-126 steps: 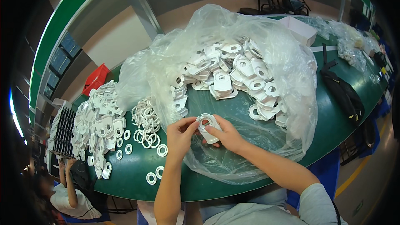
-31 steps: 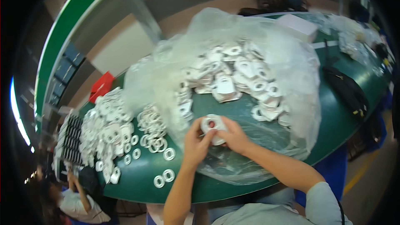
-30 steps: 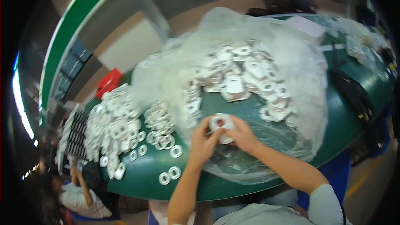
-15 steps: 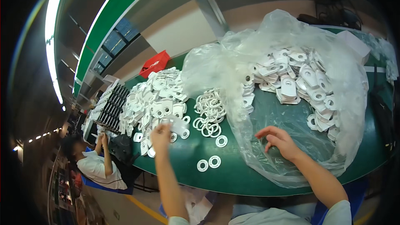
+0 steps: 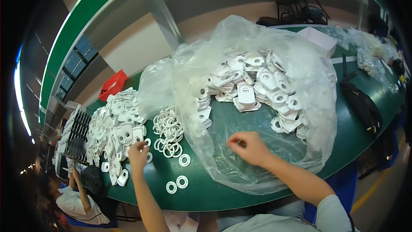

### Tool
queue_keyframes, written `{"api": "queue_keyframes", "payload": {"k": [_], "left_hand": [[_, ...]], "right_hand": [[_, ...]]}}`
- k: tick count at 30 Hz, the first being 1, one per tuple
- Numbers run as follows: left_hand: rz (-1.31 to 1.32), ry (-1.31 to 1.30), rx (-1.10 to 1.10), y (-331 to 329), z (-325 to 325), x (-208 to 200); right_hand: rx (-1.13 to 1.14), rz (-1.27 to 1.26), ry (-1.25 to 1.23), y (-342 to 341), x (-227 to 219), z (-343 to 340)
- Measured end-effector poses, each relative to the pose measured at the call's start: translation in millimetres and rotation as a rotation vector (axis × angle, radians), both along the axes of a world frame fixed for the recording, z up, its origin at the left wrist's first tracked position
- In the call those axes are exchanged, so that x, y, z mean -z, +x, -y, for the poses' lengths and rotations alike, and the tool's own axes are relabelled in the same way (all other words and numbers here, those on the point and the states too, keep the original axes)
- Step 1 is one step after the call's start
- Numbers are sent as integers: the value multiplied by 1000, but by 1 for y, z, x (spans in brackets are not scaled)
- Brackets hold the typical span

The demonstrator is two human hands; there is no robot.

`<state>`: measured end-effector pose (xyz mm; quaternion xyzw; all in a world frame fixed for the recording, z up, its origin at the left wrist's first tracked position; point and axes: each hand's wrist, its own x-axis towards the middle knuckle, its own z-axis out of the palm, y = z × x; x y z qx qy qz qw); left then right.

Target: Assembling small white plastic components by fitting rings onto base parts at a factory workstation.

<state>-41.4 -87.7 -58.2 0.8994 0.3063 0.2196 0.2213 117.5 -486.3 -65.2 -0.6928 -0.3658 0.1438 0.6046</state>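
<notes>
Head view: left hand [image 5: 138, 154] pinches at the white-parts pile [image 5: 116, 124]; right hand [image 5: 249, 147], fingers curled, rests on the plastic bag [image 5: 257, 103].

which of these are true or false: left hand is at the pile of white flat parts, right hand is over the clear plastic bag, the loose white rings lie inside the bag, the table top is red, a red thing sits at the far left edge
1. The left hand is at the pile of white flat parts: true.
2. The right hand is over the clear plastic bag: true.
3. The loose white rings lie inside the bag: false, they lie on the table outside it, left of it.
4. The table top is red: false, it is green.
5. A red thing sits at the table's far left edge: true.
</notes>
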Motion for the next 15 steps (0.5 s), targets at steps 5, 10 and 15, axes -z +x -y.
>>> {"api": "queue_keyframes", "payload": {"k": [5, 10, 15], "left_hand": [[89, 162, 18, -26, 18, 23], [144, 49, -53, -49, 24, 9], [74, 171, 145, -38, 41, 16]], "right_hand": [[502, 754, -180, 65, -12, 10], [518, 1025, -430, 87, -8, 0], [451, 853, -369, 78, -21, 7]]}}
